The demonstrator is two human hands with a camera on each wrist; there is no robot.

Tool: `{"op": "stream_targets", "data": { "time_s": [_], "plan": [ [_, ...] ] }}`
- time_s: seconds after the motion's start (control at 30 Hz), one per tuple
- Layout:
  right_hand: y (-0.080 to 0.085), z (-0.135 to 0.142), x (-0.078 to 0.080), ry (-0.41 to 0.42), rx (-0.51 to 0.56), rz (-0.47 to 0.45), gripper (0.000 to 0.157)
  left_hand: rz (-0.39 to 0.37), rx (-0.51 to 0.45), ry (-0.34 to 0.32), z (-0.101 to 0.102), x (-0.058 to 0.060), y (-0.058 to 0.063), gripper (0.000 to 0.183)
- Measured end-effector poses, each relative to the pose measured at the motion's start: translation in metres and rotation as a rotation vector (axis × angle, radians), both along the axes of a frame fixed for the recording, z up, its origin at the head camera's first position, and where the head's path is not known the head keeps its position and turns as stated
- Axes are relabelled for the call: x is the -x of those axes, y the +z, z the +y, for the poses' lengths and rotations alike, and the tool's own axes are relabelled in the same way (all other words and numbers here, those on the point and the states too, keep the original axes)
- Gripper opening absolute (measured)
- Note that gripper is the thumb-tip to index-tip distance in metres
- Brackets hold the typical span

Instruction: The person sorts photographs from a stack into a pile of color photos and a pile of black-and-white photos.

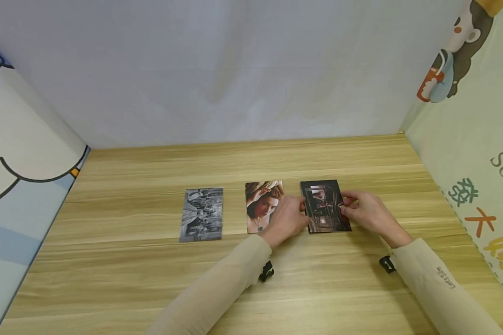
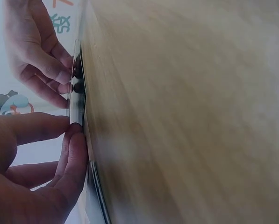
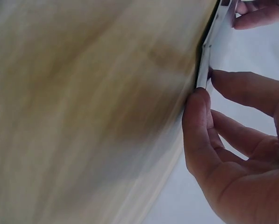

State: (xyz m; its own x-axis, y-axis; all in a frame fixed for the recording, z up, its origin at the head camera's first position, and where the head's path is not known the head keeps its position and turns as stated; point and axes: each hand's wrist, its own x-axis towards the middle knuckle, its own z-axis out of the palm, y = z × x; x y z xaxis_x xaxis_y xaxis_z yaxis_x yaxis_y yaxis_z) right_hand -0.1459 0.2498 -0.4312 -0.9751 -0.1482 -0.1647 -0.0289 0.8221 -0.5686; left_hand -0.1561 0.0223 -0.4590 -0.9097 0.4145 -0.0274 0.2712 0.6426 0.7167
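A dark photo card [image 1: 323,207] lies on the right of a row on the wooden table. My left hand [image 1: 288,216] pinches its left edge, while my right hand [image 1: 368,211] pinches the right edge. Seen edge-on, the card [image 3: 203,70] shows a pale layer over a dark one in the right wrist view; whether it is one card or more, I cannot tell. Left of it is a colour portrait photo card [image 1: 260,202], partly hidden behind my left hand. A black-and-white photo card [image 1: 202,214] lies farthest left.
The wood-grain table [image 1: 130,279] meets a pale cloth wall [image 1: 193,83] at the back. Printed side panels [image 1: 465,153] with cartoon figures and lettering border the right, and another panel [image 1: 25,139] borders the left. Black straps [image 1: 387,264] show under the sleeves.
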Motion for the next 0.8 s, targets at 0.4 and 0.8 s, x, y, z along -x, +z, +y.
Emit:
{"op": "stream_targets", "data": {
  "time_s": [0.4, 0.8],
  "plan": [
    [0.0016, -0.0013, 0.0020, 0.011, -0.034, -0.015, 0.052, -0.018, 0.015, 0.017, 0.0008, 0.0028, -0.0006, 0.042],
    [0.0030, -0.0011, 0.0023, 0.012, -0.054, -0.020, 0.052, -0.019, 0.016, -0.001, 0.0006, 0.0036, 0.0003, 0.016]
  ]
}}
